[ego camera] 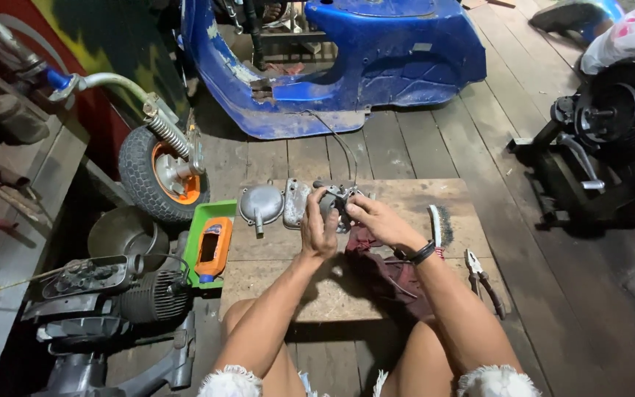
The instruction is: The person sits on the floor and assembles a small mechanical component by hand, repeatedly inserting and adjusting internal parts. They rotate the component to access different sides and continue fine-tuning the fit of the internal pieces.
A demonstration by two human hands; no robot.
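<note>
From the head camera, looking down past bare knees, the person sits on a plank floor in front of a low wooden board [406,197] that serves as a work surface. Both hands meet over its far middle. The left hand [319,226] is wrapped around a small grey metal engine part [339,200], fingers curled over its near side in a firm grasp. The right hand [378,219], with a dark band at the wrist, pinches the same part from the right, fingertips closed on its upper edge. The part is held just above the board, with a thin cable running from it toward the blue scooter body [347,62] beyond.

Just left of the hands lie a round grey metal cover [261,203] and a flatter oblong cover [295,201], side by side and touching. A dark red rag [380,268] lies under the right forearm. A wire brush [439,224] rests near the right wrist, and pliers [483,276] lie at the board's right edge.

Left of the board, a green tray [198,220] holds an orange bottle [213,248]. Farther left stand a small wheel with an orange hub [162,173] and a finned engine block [137,294]
</note>
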